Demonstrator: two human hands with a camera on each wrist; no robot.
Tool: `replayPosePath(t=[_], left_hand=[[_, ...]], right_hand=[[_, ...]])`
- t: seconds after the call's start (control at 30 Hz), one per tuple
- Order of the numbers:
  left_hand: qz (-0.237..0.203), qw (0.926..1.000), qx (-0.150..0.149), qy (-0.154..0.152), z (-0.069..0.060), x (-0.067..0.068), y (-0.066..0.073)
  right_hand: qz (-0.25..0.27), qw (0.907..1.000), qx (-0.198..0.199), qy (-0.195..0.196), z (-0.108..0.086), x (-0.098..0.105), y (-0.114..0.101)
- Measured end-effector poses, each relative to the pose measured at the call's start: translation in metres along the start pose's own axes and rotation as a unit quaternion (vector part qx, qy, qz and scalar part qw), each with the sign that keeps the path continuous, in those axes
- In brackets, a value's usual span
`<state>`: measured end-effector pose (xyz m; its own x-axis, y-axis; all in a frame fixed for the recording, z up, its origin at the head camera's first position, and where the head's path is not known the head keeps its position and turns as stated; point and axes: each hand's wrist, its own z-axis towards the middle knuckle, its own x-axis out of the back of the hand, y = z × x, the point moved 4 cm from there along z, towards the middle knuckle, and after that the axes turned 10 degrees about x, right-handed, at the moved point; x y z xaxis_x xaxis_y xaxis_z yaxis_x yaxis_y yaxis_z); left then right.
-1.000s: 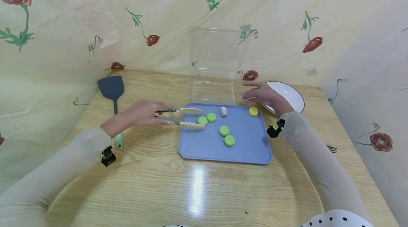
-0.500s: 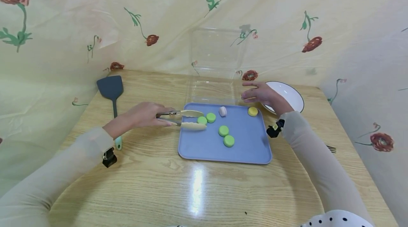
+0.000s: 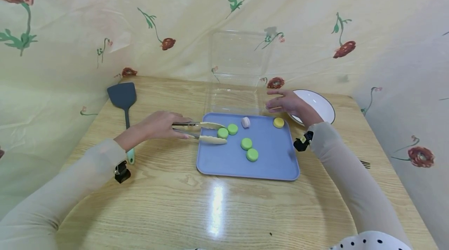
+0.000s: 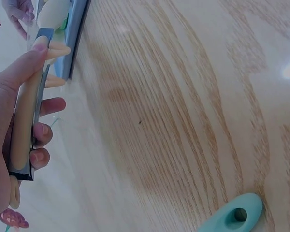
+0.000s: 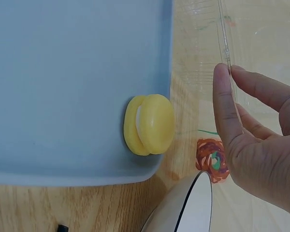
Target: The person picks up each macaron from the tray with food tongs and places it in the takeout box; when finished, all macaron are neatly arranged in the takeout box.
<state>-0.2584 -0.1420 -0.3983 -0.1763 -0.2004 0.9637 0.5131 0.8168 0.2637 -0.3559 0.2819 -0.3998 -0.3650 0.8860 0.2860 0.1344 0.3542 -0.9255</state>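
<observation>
My left hand grips a pair of kitchen tongs with cream tips, thumb on one arm and fingers curled round the other. The tips reach over the left edge of the blue tray, one on each side of a green macaron; whether they squeeze it I cannot tell. Several green macarons, a pale purple macaron and a yellow macaron lie on the tray. Behind it stands a clear plastic box, its lid raised. My right hand pinches the box's right wall between thumb and fingers.
A white bowl with a dark rim stands partly behind the right hand. On the left lies a dark spatula with a mint handle. Fork tines show beside the right forearm. A flowered cloth hangs behind the table.
The tongs have shifted slightly right, and their tips have drawn a little closer together around the green macaron. The right hand stays in place at the box.
</observation>
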Motion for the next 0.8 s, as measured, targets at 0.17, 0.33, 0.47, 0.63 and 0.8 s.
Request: replayPosePath(t=[0.17, 0.33, 0.47, 0.63, 0.8], left_hand=[[-0.023, 0.9996, 0.009, -0.015, 0.0014, 0.0006, -0.001], [-0.039, 0.9986, 0.025, -0.028, 0.0025, 0.0015, -0.0025], [-0.044, 0.9977, 0.038, -0.035, 0.0044, 0.0017, -0.0035], [-0.055, 0.9971, 0.033, -0.04, 0.0066, 0.0012, -0.0049], [-0.08, 0.9955, 0.03, -0.042, 0.0073, 0.0002, -0.0075]], right_hand=[[-0.003, 1.0, -0.003, 0.004, 0.0004, 0.0001, -0.0002], [-0.003, 1.0, -0.004, 0.005, 0.0016, 0.0009, -0.0003], [-0.003, 1.0, -0.005, 0.004, 0.0007, 0.0001, -0.0008], [-0.002, 1.0, -0.008, 0.004, -0.0008, -0.0011, -0.0026], [-0.012, 0.9999, -0.008, 0.006, -0.0013, -0.0007, -0.0027]])
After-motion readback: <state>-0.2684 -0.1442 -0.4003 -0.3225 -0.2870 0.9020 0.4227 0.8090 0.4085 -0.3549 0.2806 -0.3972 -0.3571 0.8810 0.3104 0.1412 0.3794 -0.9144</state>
